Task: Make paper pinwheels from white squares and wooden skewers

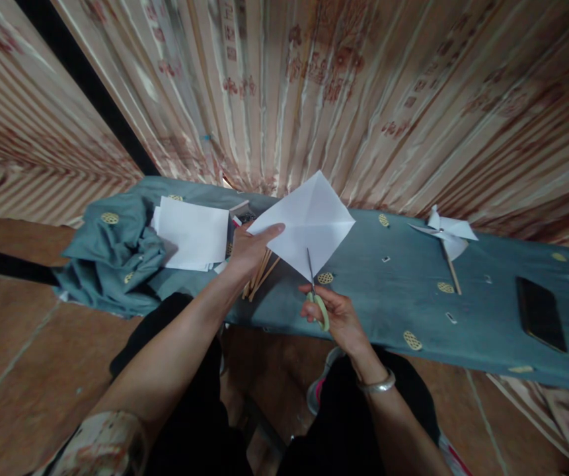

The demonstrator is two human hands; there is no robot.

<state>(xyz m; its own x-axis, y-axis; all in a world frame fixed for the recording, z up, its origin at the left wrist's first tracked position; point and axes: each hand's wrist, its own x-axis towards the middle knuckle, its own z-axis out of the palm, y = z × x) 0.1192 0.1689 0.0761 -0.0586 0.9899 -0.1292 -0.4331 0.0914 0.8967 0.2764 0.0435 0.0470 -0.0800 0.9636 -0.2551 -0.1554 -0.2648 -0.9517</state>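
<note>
My left hand pinches a creased white sheet of paper by its left corner, thumb on top. The sheet is held up like a diamond, with fold lines meeting near its middle. My right hand grips a pair of scissors with pale green handles. The blades lie at the sheet's lower corner, pointing toward its middle. Below my left hand several wooden sticks rest on the cloth, partly covered by the hand and the sheet.
A stack of white paper lies at the left beside bunched cloth. Some small items sit behind my left hand. To the right are a paper pinwheel on a stick and a black phone. A patterned curtain hangs behind the cloth-covered bench.
</note>
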